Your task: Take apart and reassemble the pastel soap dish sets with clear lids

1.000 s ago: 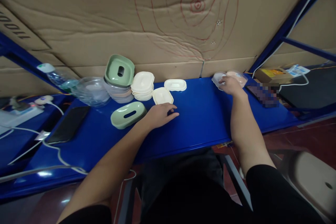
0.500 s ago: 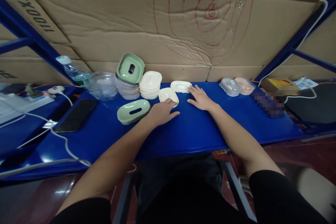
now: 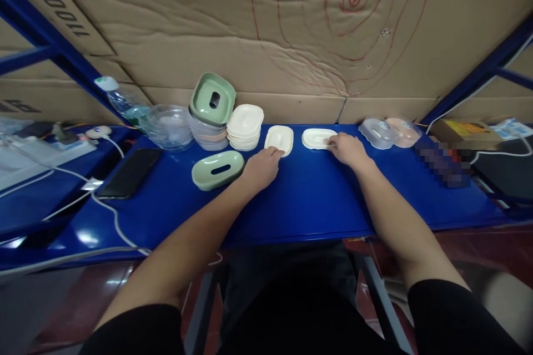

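Observation:
A square cream dish (image 3: 283,136) lies flat on the blue table, and the bent, gathered fingers of my left hand (image 3: 262,168) hold its near edge. To its right, an oval cream dish (image 3: 315,137) rests on the table with its right end between the thumb and fingers of my right hand (image 3: 350,150). Left of the square dish stands a stack of square cream dishes (image 3: 245,120). An oval green dish (image 3: 214,173) with a slot lies beside my left hand. Behind it, a square green dish (image 3: 213,98) leans on top of stacked clear and pinkish dishes (image 3: 208,136).
Clear round containers (image 3: 170,125) and a plastic bottle (image 3: 122,101) stand at the left, behind a black phone (image 3: 131,173). Grey and peach dishes (image 3: 389,132) sit at the right. A cardboard wall (image 3: 175,22) closes off the back; white cables (image 3: 116,222) run along the left.
The oval dish has shifted right, away from the square one. My right hand's spread fingers have closed on its end. My left hand stays at the square dish; the view has shifted slightly.

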Demonstrator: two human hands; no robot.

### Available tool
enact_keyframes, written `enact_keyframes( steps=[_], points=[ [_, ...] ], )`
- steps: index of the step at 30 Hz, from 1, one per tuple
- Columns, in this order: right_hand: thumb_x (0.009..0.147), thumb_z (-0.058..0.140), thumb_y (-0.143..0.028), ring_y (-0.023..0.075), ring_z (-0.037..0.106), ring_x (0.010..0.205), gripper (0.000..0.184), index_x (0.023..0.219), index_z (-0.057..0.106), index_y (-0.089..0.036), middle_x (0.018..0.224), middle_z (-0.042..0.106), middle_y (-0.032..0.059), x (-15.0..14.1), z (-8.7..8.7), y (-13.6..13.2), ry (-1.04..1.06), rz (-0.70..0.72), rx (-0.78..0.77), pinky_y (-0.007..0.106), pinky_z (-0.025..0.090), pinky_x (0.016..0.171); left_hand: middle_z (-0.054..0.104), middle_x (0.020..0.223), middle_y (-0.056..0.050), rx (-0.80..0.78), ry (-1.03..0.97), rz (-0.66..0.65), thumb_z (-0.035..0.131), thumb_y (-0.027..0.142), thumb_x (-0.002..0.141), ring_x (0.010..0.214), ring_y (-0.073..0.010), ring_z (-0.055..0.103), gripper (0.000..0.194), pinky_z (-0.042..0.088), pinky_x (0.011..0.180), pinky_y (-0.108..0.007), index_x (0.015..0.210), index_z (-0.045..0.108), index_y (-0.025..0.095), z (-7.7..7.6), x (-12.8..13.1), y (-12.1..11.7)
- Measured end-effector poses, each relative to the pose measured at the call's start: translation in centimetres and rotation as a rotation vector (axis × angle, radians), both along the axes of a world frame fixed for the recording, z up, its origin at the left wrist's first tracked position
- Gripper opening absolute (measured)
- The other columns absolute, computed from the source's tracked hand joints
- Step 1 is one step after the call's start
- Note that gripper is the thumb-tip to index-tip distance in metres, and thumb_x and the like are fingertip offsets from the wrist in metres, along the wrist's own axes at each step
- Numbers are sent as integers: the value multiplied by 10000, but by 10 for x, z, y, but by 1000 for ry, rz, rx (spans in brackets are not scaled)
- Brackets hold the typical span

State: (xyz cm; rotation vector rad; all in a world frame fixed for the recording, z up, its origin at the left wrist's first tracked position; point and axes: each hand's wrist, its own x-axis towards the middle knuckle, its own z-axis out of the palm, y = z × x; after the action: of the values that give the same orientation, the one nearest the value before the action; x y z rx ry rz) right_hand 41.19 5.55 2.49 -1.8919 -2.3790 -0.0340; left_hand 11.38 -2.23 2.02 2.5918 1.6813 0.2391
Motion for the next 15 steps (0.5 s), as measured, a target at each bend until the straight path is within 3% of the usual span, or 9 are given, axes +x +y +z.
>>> enact_keyframes(
  steps=[3,7,12,15],
  points=[
    [938,629,-205,332,736,1119,265,1118,819,-242,1261,770,128,9,6,-3,-6,24,-41,447,562,932,524,1598,-175,15,-70,-28,528,262,1034,1366,-300,601,514,487,1128,-401,1532,526,134,1,0,-1],
    [893,619,-110,281,752,1120,349,1101,842,-280,1287,786,56,10,10,-10,29,184,-84,380,558,932,641,1464,-145,78,-110,-12,547,320,1042,1296,-288,642,443,506,1079,-393,1453,605,165,8,-6,-3],
    [899,626,-89,236,757,1045,359,1096,850,-289,1160,803,49,-19,14,-34,120,547,-145,355,566,903,756,1258,-112,116,-135,216,567,419,1042,1157,-287,702,358,533,941,-379,1291,700,200,29,-27,-3],
    [908,631,-72,238,744,1066,364,1114,844,-284,1127,803,46,-40,17,-54,147,731,-185,385,557,964,792,1081,-85,78,-106,333,642,543,982,1071,-295,719,372,539,896,-383,1151,732,224,43,-51,-3]
  ],
)
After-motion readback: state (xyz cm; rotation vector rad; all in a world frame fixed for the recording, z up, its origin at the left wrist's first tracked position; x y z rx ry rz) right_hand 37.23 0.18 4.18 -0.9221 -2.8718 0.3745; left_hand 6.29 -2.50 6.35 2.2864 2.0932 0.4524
